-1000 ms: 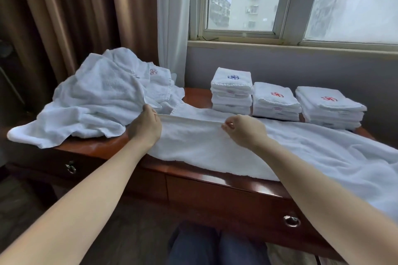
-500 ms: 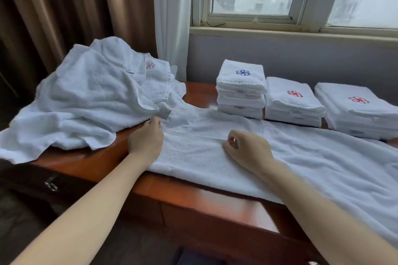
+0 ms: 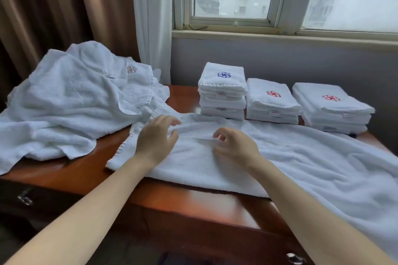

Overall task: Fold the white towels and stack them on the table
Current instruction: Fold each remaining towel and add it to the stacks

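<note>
Towel (image 3: 269, 157) lies spread flat on the table (image 3: 172, 198), its right end hanging off the edge. Left hand (image 3: 156, 142) rests on its left part, palm down, fingers loosely spread, gripping nothing. Right hand (image 3: 234, 146) sits just beside it, fingers curled, fingertips (image 3: 217, 135) at a fold line; whether they pinch cloth I cannot tell. Beyond the fingers stand three folded stacks (image 3: 271, 101); left of them, a crumpled pile (image 3: 69, 101).

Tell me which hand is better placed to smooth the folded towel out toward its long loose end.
Probably the right hand. It hovers, fingers curled, over the middle of the spread towel, whose long end trails off to the right. The left hand lies open near the towel's left end, better placed to pin it.
</note>
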### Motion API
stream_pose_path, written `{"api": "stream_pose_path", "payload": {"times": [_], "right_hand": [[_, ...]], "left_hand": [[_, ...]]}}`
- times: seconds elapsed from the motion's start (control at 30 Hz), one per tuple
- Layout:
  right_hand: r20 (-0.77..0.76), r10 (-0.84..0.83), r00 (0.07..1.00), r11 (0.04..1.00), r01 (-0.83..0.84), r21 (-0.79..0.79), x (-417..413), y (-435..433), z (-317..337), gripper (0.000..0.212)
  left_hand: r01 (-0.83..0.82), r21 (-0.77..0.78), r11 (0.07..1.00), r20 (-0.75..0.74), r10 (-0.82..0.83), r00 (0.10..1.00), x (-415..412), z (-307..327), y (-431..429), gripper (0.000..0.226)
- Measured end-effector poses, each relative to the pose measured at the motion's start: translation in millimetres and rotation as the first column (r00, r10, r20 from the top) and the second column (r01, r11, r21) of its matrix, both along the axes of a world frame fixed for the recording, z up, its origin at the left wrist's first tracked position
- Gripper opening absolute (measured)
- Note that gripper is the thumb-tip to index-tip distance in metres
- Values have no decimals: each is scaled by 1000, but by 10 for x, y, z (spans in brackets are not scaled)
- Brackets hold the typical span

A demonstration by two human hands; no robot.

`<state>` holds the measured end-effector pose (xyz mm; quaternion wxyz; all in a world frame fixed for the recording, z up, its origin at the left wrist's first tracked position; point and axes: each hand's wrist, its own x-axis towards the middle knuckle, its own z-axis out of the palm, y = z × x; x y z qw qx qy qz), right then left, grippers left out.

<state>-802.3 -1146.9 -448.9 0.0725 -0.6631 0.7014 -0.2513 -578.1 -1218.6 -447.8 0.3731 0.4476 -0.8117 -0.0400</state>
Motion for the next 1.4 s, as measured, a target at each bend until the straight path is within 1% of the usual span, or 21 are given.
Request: {"api": "stream_pose_path", "payload": {"times": [0.07,0.2,0.33,0.47,0.57,0.67,0.73,0.8,0.9,0.97,1.0,1.07,1.1,1.13,1.2,1.27,1.33,1.4], "right_hand": [[12,-17,1000,999,17,29,-151,164,50,29],[50,-55,997,997,52,54,-483,632,135,32],[103,-133,986,991,129,46,-805,1196,183,28],[115,-201,973,979,202,5,-984,1670,184,25],[124,-233,964,970,240,-39,-1062,1928,165,25],[142,-267,953,958,278,-70,-1128,2124,134,23],[166,-293,942,951,304,-48,-1177,2223,104,21],[203,-299,933,951,308,-19,-1236,2298,77,21],[329,-255,909,957,286,-50,-1306,2409,84,35],[388,-244,889,951,298,-86,-1356,2487,108,39],[408,-252,878,946,313,-89,-1391,2526,119,37],[458,-280,844,937,344,-62,-1461,2605,145,24],[469,-297,832,933,357,-44,-1497,2641,154,18],[466,-307,830,930,366,-40,-1530,2668,164,19],[476,-309,823,923,380,-57,-1568,2704,186,35],[535,-284,795,920,384,-83,-1570,2715,214,52],[599,-246,762,918,381,-107,-1572,2715,216,67],[602,-252,758,908,401,-125,-1595,2705,186,79]], "left_hand": [[122,40,992,-35,-121,992,-278,17,168,20],[333,97,938,-61,-328,943,-763,-6,547,20],[566,76,821,-19,-566,824,-1095,-14,904,22],[711,73,699,46,-715,698,-1376,-36,1208,32],[770,67,635,112,-772,626,-1569,-55,1367,36],[800,97,592,197,-799,568,-1718,-68,1479,39],[803,109,586,291,-792,537,-1795,-88,1535,40],[797,102,596,365,-767,527,-1878,-108,1578,40],[794,134,593,390,-768,508,-2031,-111,1625,28],[774,183,607,351,-775,525,-2127,-97,1643,20],[751,213,626,296,-773,561,-2173,-87,1638,21],[709,264,654,127,-752,647,-2267,-35,1609,32],[700,281,656,38,-737,675,-2314,2,1587,36],[698,292,654,-42,-720,693,-2357,43,1568,38],[694,309,650,-165,-682,712,-2438,140,1537,42],[669,330,666,-260,-617,743,-2515,216,1492,47],[615,376,693,-334,-518,788,-2588,243,1431,53],[568,434,700,-381,-429,819,-2656,217,1342,45]]}}
